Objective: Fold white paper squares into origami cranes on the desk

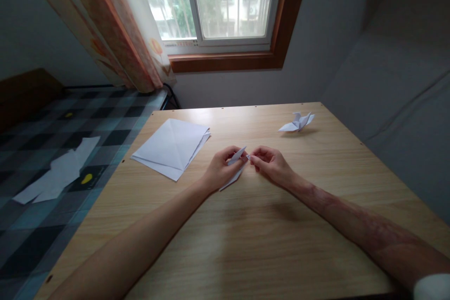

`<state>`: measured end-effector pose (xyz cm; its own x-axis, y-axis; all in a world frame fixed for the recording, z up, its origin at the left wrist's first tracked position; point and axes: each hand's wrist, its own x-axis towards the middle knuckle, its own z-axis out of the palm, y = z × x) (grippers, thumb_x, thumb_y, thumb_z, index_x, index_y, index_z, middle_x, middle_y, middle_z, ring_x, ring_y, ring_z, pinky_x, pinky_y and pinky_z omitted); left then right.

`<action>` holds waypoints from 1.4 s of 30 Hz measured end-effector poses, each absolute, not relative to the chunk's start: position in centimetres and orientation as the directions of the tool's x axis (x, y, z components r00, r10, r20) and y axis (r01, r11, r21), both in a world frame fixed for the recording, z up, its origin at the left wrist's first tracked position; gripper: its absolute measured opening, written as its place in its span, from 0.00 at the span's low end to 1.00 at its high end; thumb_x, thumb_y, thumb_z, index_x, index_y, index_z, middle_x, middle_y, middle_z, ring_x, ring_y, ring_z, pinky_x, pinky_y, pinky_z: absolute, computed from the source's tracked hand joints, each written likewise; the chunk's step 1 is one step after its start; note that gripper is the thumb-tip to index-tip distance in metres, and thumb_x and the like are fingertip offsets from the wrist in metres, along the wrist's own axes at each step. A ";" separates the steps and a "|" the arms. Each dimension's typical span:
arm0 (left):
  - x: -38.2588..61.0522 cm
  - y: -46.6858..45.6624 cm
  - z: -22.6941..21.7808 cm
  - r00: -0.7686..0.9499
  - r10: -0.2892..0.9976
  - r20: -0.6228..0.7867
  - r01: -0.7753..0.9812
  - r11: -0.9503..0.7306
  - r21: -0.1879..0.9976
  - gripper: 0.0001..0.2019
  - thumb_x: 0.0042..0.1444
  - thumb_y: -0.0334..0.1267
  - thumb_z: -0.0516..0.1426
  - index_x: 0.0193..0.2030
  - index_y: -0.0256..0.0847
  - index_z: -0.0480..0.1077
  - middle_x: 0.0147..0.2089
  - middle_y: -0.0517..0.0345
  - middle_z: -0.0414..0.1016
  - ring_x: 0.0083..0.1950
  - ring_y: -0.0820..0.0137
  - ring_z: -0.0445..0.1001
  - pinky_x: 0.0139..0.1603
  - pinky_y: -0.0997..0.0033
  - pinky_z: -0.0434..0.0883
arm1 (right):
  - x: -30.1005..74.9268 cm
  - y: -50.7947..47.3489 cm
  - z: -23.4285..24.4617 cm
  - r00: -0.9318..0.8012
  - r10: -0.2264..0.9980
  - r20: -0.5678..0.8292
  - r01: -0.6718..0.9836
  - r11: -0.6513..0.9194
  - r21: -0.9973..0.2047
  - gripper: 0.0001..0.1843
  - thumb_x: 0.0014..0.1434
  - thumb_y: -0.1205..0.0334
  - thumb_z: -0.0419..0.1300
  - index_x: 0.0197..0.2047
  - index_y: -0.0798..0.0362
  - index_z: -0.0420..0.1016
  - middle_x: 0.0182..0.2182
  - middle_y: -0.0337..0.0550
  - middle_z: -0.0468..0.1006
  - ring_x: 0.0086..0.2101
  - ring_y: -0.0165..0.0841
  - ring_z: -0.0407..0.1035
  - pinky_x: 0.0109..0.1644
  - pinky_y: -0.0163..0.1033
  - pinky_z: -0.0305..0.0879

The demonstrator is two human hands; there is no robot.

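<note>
Between my two hands is a small folded piece of white paper (235, 178), held just above the middle of the table. My left hand (224, 168) is closed around its body, with a narrow pointed flap sticking up past the thumb. The fingers of my right hand (267, 163) pinch a small tip of the same paper on its right side. A finished-looking paper crane (298, 123) with spread wings stands beyond my right hand. Left of my left hand lies a stack of white paper squares (172, 143), the top one creased.
The wooden table (246, 253) meets the wall under a window (228, 4). To the left, a bed with a checked cover (116, 138) carries white paper strips (63, 173). A patterned curtain (116, 18) hangs beside the window.
</note>
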<state>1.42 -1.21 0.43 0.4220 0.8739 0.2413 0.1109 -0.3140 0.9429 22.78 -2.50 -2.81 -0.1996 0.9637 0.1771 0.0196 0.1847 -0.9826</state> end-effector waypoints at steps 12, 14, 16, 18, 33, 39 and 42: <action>1.4 -1.2 0.3 0.417 0.870 0.263 0.127 -0.342 0.931 0.14 0.67 0.48 0.66 0.44 0.38 0.81 0.42 0.53 0.83 0.44 0.65 0.78 0.47 0.69 0.73 | 22.8 -2.6 -2.9 -0.198 0.965 0.172 0.025 0.180 -0.983 0.20 0.66 0.42 0.72 0.39 0.52 0.81 0.28 0.40 0.80 0.26 0.30 0.70 0.29 0.36 0.64; 1.4 -1.2 0.2 0.418 0.872 0.255 0.133 -0.336 0.932 0.15 0.67 0.49 0.66 0.43 0.38 0.81 0.41 0.54 0.83 0.43 0.66 0.78 0.45 0.70 0.72 | 22.8 -2.7 -3.0 -0.175 0.968 0.179 0.049 0.190 -0.981 0.19 0.66 0.43 0.71 0.40 0.51 0.80 0.26 0.38 0.78 0.25 0.30 0.70 0.29 0.36 0.63; 1.5 -1.2 0.2 0.422 0.874 0.239 0.145 -0.325 0.935 0.15 0.67 0.50 0.66 0.42 0.37 0.81 0.39 0.55 0.82 0.40 0.67 0.76 0.43 0.71 0.71 | 22.7 -2.8 -2.9 -0.136 0.973 0.186 0.068 0.196 -0.978 0.18 0.66 0.44 0.71 0.39 0.51 0.79 0.24 0.36 0.76 0.24 0.30 0.69 0.29 0.35 0.62; 1.5 -1.2 0.2 0.426 0.876 0.227 0.153 -0.317 0.936 0.16 0.67 0.50 0.65 0.42 0.37 0.80 0.37 0.56 0.81 0.38 0.69 0.75 0.41 0.71 0.70 | 22.7 -2.8 -2.8 -0.106 0.975 0.193 0.077 0.202 -0.976 0.17 0.65 0.45 0.71 0.38 0.51 0.78 0.23 0.35 0.75 0.24 0.30 0.69 0.28 0.35 0.62; 1.4 -1.2 0.3 0.423 0.875 0.237 0.123 -0.314 0.941 0.17 0.66 0.51 0.67 0.40 0.36 0.83 0.36 0.56 0.82 0.39 0.68 0.75 0.41 0.72 0.70 | 22.9 -2.6 -2.8 -0.208 0.958 0.200 0.070 0.218 -0.973 0.20 0.69 0.41 0.68 0.38 0.51 0.78 0.30 0.39 0.78 0.28 0.31 0.69 0.32 0.37 0.64; 1.3 -1.1 0.7 0.424 0.878 0.221 0.145 -0.306 0.941 0.18 0.65 0.52 0.67 0.37 0.35 0.82 0.33 0.58 0.78 0.35 0.71 0.71 0.38 0.73 0.67 | 22.7 -3.0 -2.4 -0.239 0.946 0.221 0.075 0.245 -0.967 0.21 0.72 0.40 0.64 0.40 0.50 0.75 0.26 0.36 0.74 0.27 0.32 0.68 0.32 0.37 0.61; 1.4 -1.1 0.9 0.427 0.877 0.222 0.117 -0.297 0.947 0.18 0.64 0.51 0.67 0.37 0.35 0.82 0.33 0.58 0.78 0.35 0.71 0.71 0.38 0.73 0.67 | 22.8 -3.1 -2.2 -0.260 0.935 0.240 0.067 0.266 -0.962 0.20 0.74 0.42 0.62 0.41 0.50 0.74 0.27 0.36 0.74 0.28 0.32 0.67 0.34 0.38 0.62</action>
